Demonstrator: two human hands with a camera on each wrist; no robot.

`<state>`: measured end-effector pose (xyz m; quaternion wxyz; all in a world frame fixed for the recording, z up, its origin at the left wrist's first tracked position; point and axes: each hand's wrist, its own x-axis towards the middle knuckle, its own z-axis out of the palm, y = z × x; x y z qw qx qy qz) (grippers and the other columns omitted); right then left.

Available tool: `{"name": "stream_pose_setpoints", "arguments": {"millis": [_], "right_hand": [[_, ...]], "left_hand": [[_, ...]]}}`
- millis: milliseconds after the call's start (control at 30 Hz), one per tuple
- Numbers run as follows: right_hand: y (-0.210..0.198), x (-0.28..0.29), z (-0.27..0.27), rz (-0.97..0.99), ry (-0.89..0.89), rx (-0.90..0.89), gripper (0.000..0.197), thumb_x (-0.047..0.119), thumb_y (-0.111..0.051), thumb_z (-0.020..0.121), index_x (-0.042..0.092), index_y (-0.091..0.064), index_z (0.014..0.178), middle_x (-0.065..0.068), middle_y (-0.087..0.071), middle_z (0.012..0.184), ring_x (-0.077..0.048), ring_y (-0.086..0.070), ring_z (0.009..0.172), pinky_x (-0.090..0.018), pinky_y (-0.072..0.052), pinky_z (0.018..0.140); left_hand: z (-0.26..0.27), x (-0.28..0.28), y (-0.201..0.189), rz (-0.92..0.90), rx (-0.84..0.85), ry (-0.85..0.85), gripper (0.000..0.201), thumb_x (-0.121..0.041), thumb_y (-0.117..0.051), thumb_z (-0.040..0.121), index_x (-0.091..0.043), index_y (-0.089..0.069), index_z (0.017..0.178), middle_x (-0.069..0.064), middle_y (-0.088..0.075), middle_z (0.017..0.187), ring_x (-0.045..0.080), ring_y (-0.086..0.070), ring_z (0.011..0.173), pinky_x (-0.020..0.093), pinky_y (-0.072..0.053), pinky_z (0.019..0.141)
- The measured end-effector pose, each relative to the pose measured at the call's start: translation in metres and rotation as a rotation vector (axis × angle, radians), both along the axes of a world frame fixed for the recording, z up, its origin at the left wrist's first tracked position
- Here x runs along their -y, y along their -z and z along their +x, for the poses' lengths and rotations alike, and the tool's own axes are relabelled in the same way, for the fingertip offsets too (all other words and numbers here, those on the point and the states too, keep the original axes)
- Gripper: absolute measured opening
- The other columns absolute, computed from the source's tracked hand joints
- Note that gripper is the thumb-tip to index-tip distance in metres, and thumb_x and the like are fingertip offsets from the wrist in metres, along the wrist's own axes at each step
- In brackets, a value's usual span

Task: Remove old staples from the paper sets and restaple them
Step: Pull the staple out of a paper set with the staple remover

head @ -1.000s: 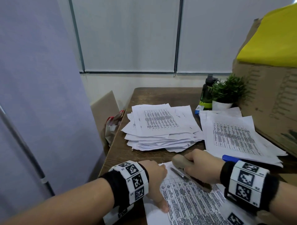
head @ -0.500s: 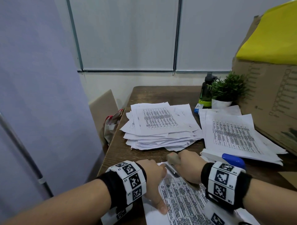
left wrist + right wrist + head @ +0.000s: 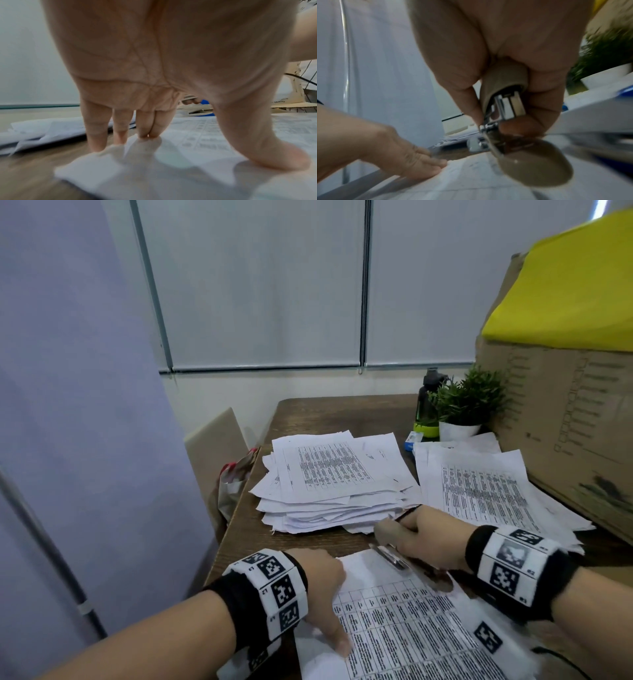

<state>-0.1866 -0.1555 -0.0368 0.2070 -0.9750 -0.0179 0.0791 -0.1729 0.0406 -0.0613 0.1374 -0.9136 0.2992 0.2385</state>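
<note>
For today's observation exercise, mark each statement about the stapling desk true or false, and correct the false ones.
1. The right hand grips a beige stapler. True.
2. The left hand is lifted clear of the printed table sheet. False: its fingertips and thumb press the sheet down.
3. The small green potted plant stands beside a large cardboard box. True.
4. The stapler sits at the sheet's near edge. False: it is at the far top corner.
5. Only one paper stack lies on the brown wooden table. False: a left stack and a right stack lie beyond the sheet.
</note>
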Motion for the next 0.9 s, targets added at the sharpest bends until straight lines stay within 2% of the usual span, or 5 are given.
{"name": "stream_pose_setpoints", "arguments": {"millis": [100,300,433,733,900], "right_hand": [[0.008,0.017,-0.007,-0.069,-0.008,-0.051,0.034,0.039,-0.051,0.088,0.011,-0.064,0.074,0.000,-0.057,0.066,-0.014,-0.054,0.060,-0.020,-0.042,0.054],[0.025,0.017,-0.002,-0.034,-0.006,-0.033,0.031,0.038,-0.047,0.090,0.017,-0.054,0.068,0.001,-0.057,0.072,-0.017,-0.056,0.070,-0.024,-0.045,0.065],[0.031,0.015,0.003,0.009,0.000,-0.020,0.036,0.043,-0.046,0.092,0.015,-0.061,0.075,0.001,-0.059,0.073,-0.017,-0.058,0.071,-0.024,-0.046,0.066],[0.033,0.022,0.003,-0.039,0.027,0.003,0.027,0.031,-0.049,0.090,0.010,-0.064,0.084,-0.003,-0.061,0.082,-0.023,-0.061,0.082,-0.025,-0.047,0.069],[0.035,0.018,0.000,0.015,0.061,0.025,0.045,0.045,-0.043,0.094,0.008,-0.061,0.077,-0.006,-0.061,0.084,-0.027,-0.061,0.081,-0.029,-0.050,0.074]], "left_hand": [[0.000,0.014,-0.007,-0.089,0.113,-0.026,0.073,-0.075,-0.069,0.067,-0.009,-0.059,0.096,0.006,-0.064,0.093,0.023,-0.057,0.079,0.035,-0.053,0.071],[0.014,0.023,0.004,-0.043,0.027,0.056,0.112,-0.083,-0.065,0.063,-0.021,-0.029,0.150,0.000,-0.035,0.154,0.028,-0.046,0.130,0.046,-0.042,0.107],[0.015,0.023,0.009,-0.035,0.007,0.097,0.121,-0.082,-0.061,0.068,-0.021,-0.005,0.157,-0.008,-0.004,0.165,0.026,-0.030,0.143,0.042,-0.032,0.113],[0.014,0.025,0.002,-0.035,0.015,0.060,0.101,-0.083,-0.067,0.057,-0.021,-0.042,0.132,0.005,-0.054,0.123,0.029,-0.056,0.107,0.042,-0.050,0.090],[0.019,0.027,0.006,-0.016,0.005,0.102,0.124,-0.079,-0.066,0.066,-0.024,-0.001,0.157,-0.003,0.000,0.165,0.025,-0.017,0.149,0.042,-0.021,0.120]]}}
